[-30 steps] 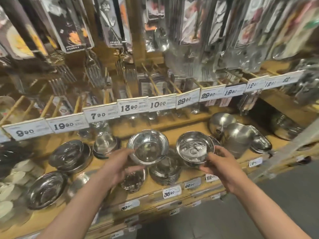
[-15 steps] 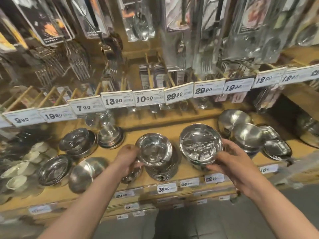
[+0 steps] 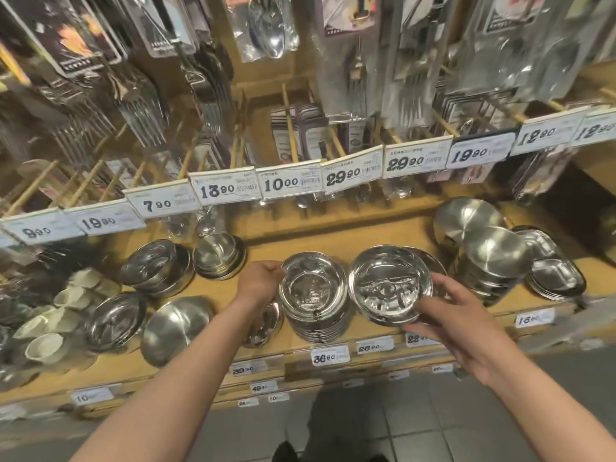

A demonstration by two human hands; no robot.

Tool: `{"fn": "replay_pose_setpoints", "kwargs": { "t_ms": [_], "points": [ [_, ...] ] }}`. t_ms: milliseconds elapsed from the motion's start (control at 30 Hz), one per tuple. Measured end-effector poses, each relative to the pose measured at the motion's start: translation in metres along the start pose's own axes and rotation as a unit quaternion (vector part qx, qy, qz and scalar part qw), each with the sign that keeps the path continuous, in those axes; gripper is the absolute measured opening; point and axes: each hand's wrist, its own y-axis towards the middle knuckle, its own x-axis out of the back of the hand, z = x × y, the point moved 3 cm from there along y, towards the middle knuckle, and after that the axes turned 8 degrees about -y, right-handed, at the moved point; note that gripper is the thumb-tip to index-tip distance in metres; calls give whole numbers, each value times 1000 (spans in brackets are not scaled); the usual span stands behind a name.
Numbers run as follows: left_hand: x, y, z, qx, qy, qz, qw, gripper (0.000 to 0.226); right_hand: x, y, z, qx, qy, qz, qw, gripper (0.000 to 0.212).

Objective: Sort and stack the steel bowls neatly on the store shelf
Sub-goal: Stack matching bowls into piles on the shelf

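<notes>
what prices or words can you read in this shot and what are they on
Upper rail tags, left to right:
"9 90"
"19 90"
"7 90"
"13 90"
"10 00"
"29 90"
"29 90"
"19 90"
"12 90"
Shelf edge tags:
"36 90"
"49 80"
Other edge tags, tag small print and hanging packaging: too blurred.

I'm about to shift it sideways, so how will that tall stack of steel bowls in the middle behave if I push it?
The stack of steel bowls is tall and narrow, so pushed near its top it may tip or shed bowls. Polished steel on the smooth wooden shelf probably slides easily. It looks rigid and likely heavy together; push low.
</notes>
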Motion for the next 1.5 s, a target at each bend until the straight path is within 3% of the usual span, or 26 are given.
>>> {"fn": "replay_pose_setpoints", "kwargs": {
  "t_ms": [300, 633, 800, 1033, 1167, 1267, 1400, 1500],
  "points": [
    [-11, 22, 4, -120, 187, 13, 975, 15, -14, -14, -18, -17, 13, -49, 999, 63],
    [-8, 34, 11, -99, 185, 86, 974, 12, -40, -36, -26, -11, 37, -99, 994, 47],
    [2, 35, 18, -74, 181, 171, 966, 27, -62, -37, -28, -9, 25, -106, 994, 45],
    [85, 40, 37, -70, 75, 144, 984, 21, -129, -24, -28, -20, 33, -43, 998, 44],
    [127, 27, 48, 5, -56, 171, 984, 9, -179, -17, -35, -30, 20, 4, 999, 49],
    [138, 11, 52, 39, -95, 223, 969, 33, -211, -12, -43, -48, 21, 31, 998, 52],
    [141, -6, 61, 66, -143, 270, 950, 45, -242, -5, -57, -64, -2, 35, 997, 31],
    [146, -6, 72, 64, -172, 242, 953, 17, -252, 2, -65, -72, -17, 20, 997, 35]
  ]
}}
